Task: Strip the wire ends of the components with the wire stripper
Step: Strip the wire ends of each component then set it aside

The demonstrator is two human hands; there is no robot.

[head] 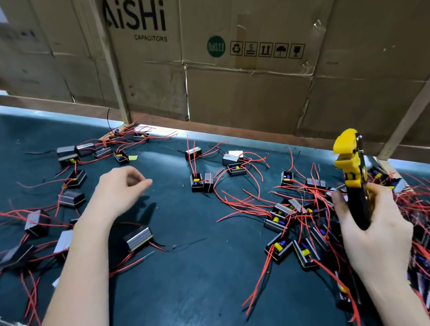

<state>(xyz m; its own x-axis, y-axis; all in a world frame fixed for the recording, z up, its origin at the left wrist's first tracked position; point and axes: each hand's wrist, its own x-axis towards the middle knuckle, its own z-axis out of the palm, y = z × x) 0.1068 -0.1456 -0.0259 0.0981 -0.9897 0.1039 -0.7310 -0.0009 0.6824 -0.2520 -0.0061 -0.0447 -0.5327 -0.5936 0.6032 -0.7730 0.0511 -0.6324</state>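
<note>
Right hand [371,232] grips the wire stripper [353,174] by its handles, yellow head up, nothing in its mouth as far as I can tell. Left hand [121,187] hovers empty, fingers loosely curled, over the dark mat [196,280]. Components [302,251] with red wires [242,192] are piled just under and beside the right hand, more scattered round the left. Best next: left picks one component, feeds a single wire end squarely into the mouth, then squeeze

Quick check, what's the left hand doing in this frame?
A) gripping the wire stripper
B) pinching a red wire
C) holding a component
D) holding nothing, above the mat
D: the left hand hangs over the dark mat with loosely curled fingers and nothing in them, while the right hand grips the wire stripper.
</note>
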